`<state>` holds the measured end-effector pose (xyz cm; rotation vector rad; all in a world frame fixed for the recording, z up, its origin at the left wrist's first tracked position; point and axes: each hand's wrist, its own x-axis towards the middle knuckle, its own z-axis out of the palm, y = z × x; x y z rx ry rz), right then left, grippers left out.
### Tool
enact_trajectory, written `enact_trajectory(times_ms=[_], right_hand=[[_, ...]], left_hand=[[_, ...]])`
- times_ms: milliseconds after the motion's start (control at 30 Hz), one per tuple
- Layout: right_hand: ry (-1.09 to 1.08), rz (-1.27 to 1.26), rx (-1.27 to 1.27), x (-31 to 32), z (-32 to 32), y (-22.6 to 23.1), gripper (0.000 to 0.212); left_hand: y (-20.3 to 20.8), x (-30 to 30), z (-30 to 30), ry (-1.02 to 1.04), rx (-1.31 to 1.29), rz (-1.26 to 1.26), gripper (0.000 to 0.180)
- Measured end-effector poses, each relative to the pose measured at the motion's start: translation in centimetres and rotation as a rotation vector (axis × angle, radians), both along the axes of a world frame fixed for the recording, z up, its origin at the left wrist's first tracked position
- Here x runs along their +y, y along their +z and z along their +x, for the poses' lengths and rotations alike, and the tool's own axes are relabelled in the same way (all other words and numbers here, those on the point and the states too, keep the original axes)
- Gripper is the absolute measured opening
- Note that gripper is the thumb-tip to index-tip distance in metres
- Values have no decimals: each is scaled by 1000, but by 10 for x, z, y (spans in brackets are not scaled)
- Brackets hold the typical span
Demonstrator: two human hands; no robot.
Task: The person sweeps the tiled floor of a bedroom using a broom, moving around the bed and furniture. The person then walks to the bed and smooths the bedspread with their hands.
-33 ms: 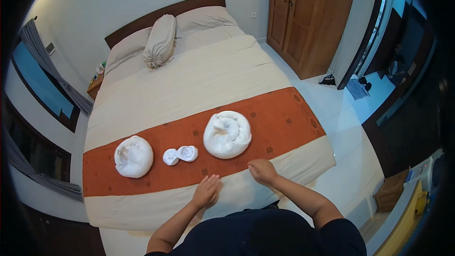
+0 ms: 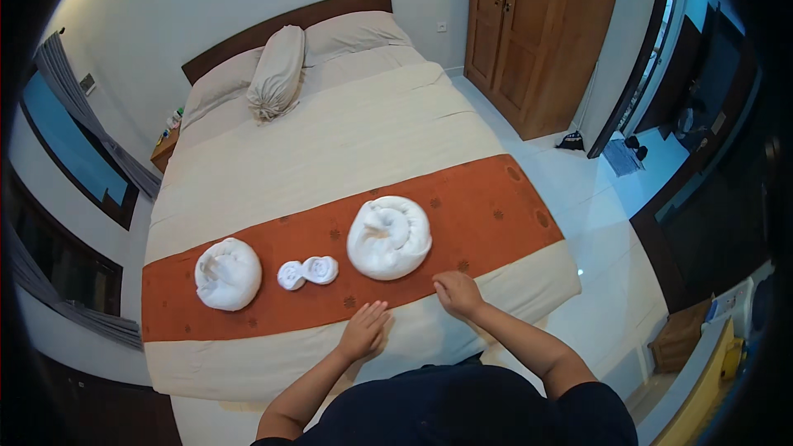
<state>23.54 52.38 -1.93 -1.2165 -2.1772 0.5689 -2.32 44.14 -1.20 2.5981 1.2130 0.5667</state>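
Note:
At the front edge of an orange bed runner (image 2: 462, 206), my left hand (image 2: 364, 332) lies flat with its fingers stretched out, holding nothing. My right hand (image 2: 459, 293) is by the same edge, further right, its fingers curled in and no object showing in them. Beyond my hands sits a large white towel rolled into a round coil (image 2: 389, 237), apart from both. A second round towel roll (image 2: 229, 274) rests at the runner's left. Between the two is a pair of small white rolled cloths (image 2: 308, 272), side by side and touching.
The runner crosses a bed with a cream sheet (image 2: 347, 132). A bolster (image 2: 278, 74) leans between two pillows (image 2: 359, 37) at the headboard. A wooden wardrobe (image 2: 537, 41) stands at the far right, near a doorway. Windows with grey curtains (image 2: 87, 116) line the left.
The bed and towels sit slightly further left in the view. Both hands keep nearly the same place and shape.

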Motion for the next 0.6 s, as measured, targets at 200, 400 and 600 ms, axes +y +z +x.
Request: enact_trajectory(times_ms=[200, 400, 600], right_hand=[[-246, 148, -185, 79, 75, -37, 40], [-214, 81, -331, 102, 174, -42, 55], [-449, 28, -355, 136, 271, -49, 56]], left_hand=[[-26, 116, 174, 65, -143, -31, 45], [-45, 150, 238, 427, 155, -43, 59], [-41, 156, 258, 295, 247, -86, 72]])
